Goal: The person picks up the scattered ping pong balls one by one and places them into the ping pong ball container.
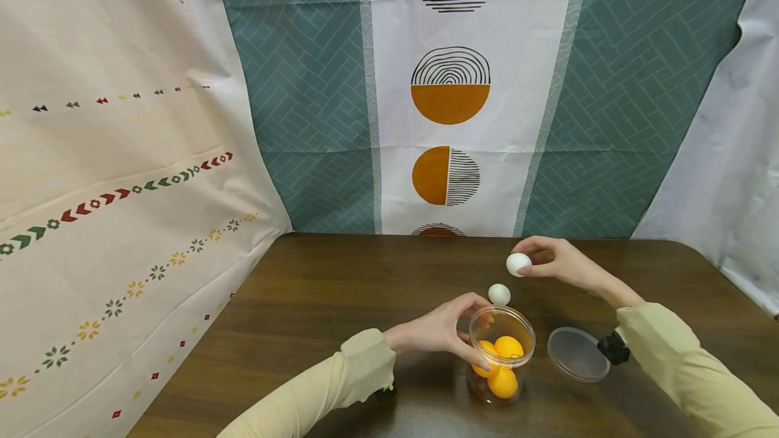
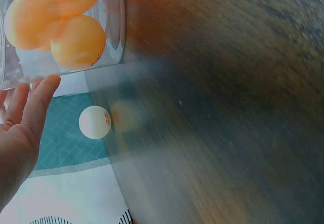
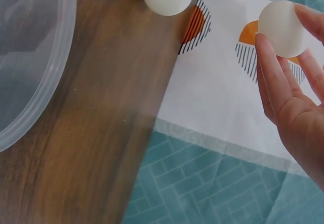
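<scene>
My left hand [image 1: 439, 327] grips the side of a clear plastic jar [image 1: 505, 394] near its open rim, thumb in front and fingers behind. Inside the jar lie several orange ping-pong balls [image 1: 503, 382], also visible through its wall in the left wrist view. Between thumb and fingertips, my right hand [image 1: 560, 263] pinches a white ping-pong ball [image 1: 518, 264], held up off the table behind the jar. A second white ping-pong ball [image 1: 499, 294] rests on the table just behind the jar; red print shows on this ball [image 2: 95, 122] in the left wrist view.
Right of the jar, a round translucent lid [image 1: 578, 355] lies flat on the dark wooden table [image 1: 341, 289]. Patterned cloth [image 1: 304, 86] hangs behind the table's back edge, and a cream cloth [image 1: 152, 174] hangs along the left side.
</scene>
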The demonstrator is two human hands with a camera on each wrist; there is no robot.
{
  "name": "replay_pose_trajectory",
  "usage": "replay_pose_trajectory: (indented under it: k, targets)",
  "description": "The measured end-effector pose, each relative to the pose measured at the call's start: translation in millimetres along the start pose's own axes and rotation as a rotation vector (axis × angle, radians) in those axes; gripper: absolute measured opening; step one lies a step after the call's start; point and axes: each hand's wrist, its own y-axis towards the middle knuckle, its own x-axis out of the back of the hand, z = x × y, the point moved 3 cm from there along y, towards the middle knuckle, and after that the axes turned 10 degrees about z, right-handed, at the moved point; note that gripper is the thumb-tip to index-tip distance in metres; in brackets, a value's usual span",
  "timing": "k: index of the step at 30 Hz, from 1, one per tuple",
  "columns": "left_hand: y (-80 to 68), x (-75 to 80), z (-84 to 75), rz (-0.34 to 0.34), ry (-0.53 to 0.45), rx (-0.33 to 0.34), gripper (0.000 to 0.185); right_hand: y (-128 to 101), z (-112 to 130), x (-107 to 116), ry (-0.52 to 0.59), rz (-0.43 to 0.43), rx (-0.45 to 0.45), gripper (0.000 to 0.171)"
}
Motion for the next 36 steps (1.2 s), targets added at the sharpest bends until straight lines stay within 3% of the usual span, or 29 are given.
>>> replay_pose_trajectory:
  k: [16, 36]
  targets:
    - [0.9, 0.1, -0.5, -0.012, -0.003, 0.013, 0.061, 2, 18, -1, 0.009, 0.09, 0.035, 0.037]
    - [0.5, 0.0, 1.0, 0.001, -0.016, 0.013, 0.06, 0, 40, -10, 0.228, 0.37, 0.215, 0.035]
